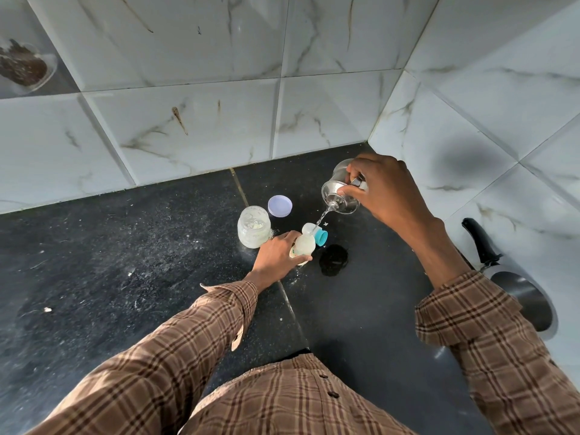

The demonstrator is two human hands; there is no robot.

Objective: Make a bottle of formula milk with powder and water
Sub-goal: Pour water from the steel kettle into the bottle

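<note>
My left hand (275,257) grips a small baby bottle (303,246) that stands on the black counter (125,262); its mouth is open and white powder shows inside. Above it, my right hand (384,191) holds a steel cup (339,194) tilted toward the bottle. A thin stream of water (320,219) falls from the cup's rim into the bottle. Just right of the bottle lies its teal cap with a clear teat cover (318,235). An open glass jar of powder (253,229) stands left of the bottle, and its lilac lid (280,206) lies behind it.
A round black object (333,259) sits on the counter just right of the bottle. A black-handled steel pan (514,287) stands at the right edge by the tiled wall. Powder specks are scattered over the counter. Tiled walls meet in a corner behind the cup.
</note>
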